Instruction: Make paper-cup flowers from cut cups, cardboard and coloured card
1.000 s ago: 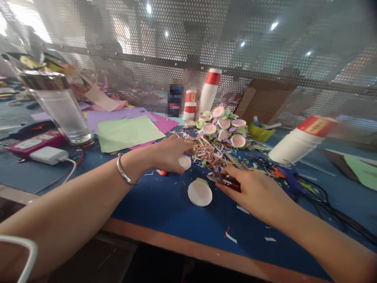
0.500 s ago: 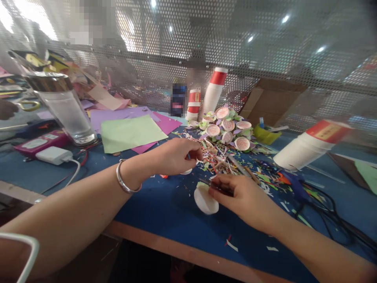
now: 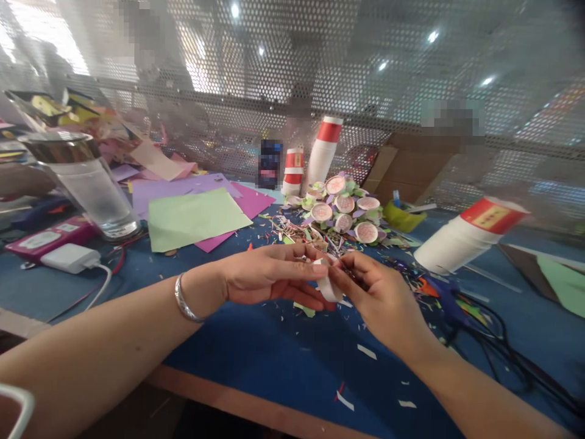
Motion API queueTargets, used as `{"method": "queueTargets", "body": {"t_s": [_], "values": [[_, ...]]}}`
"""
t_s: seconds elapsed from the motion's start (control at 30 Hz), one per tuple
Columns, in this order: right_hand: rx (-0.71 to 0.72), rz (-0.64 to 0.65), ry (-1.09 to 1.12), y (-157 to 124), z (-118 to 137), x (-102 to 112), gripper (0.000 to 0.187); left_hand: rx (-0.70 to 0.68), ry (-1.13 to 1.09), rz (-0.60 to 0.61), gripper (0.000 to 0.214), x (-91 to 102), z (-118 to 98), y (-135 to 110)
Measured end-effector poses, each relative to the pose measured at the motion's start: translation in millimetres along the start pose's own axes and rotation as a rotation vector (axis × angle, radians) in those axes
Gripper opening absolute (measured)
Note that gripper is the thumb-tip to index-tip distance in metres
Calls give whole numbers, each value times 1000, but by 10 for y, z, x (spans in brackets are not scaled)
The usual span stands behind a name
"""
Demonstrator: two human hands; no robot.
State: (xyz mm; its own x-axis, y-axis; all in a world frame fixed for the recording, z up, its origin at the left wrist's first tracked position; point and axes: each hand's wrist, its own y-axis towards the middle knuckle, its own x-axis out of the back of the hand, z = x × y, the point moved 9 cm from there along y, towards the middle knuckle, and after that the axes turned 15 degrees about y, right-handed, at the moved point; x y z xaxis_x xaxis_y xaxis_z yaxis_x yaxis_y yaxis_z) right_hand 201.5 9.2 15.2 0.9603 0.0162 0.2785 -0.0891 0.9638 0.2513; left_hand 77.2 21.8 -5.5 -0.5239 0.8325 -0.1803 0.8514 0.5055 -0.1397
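Note:
My left hand (image 3: 269, 277) is closed around a small round white paper cup base (image 3: 329, 288), thumb on top and fingers stretched beneath it. Against the other side of this cup base, my right hand (image 3: 384, 299) is closed in a pinch on a thin dark pointed tool (image 3: 351, 271), whose kind I cannot make out. A small scrap of green paper (image 3: 304, 310) shows below my left fingers. Behind both hands, several cup bases with printed red faces (image 3: 343, 204) and green and purple paper bits are heaped on the blue tabletop (image 3: 274, 366).
Stacked paper cups (image 3: 470, 235) lean at right, near a blue glue gun (image 3: 450, 299) with a black cable. Coloured paper sheets (image 3: 196, 216), a glass bottle (image 3: 98, 189) and a white charger (image 3: 70, 258) are at left. Paper clippings (image 3: 301, 231) litter the middle; perforated metal (image 3: 237, 116) stands behind.
My left hand has come down and right and taken hold of the white cup base, which was at my right hand. The cup base has been raised and tipped onto its side.

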Motion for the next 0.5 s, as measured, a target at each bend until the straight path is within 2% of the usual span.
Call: {"method": "queueTargets", "body": {"t_s": [0.17,0.33,0.5], "values": [[27,1,-117,-9,27,13,39,-81,41,-148,37,52,-7,15],[16,35,-125,-19,-45,17,38,-203,223,-198,40,-9,-65,12],[20,50,-58,-30,-102,24,34,-311,499,-363,47,25,-203,-54]]}}
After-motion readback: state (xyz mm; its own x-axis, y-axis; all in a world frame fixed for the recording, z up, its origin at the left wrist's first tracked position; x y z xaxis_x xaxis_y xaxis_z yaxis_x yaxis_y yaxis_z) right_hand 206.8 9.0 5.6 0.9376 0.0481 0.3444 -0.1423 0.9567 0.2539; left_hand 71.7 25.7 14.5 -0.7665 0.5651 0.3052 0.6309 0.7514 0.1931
